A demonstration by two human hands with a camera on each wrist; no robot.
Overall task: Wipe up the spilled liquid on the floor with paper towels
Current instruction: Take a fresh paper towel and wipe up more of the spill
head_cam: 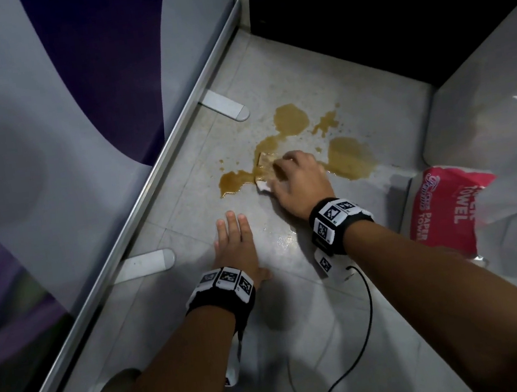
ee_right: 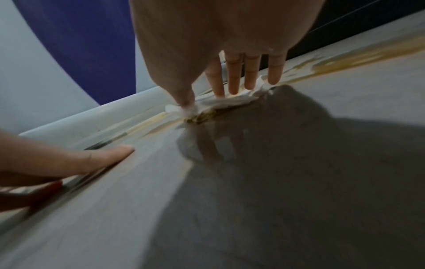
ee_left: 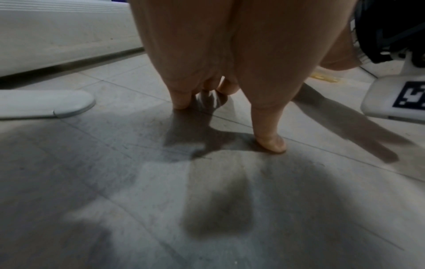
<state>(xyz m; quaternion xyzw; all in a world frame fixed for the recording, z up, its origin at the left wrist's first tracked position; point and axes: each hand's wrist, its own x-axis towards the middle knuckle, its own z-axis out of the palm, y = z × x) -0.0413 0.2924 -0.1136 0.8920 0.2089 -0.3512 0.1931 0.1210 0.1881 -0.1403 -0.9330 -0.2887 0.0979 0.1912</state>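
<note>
Crumpled white paper towel (head_cam: 263,170) (partly stained brown) amid the brown spilled liquid (head_cam: 348,157) on the floor (head_cam: 312,303)

Grey tile floor (head_cam: 298,321): brown spill (head_cam: 348,157), towel pack (head_cam: 448,215).

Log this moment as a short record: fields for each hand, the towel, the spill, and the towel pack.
right hand: presses the paper towel onto the floor with straight fingers, in the middle of the spill
left hand: flat on the floor tile, fingers spread, holding nothing, short of the spill
paper towel: crumpled, white, partly soaked brown at its edge
spill: brown liquid in several puddles with small splashes; most not yet wiped
paper towel pack: pink printed plastic wrap, on the floor to the right of the right arm
</note>
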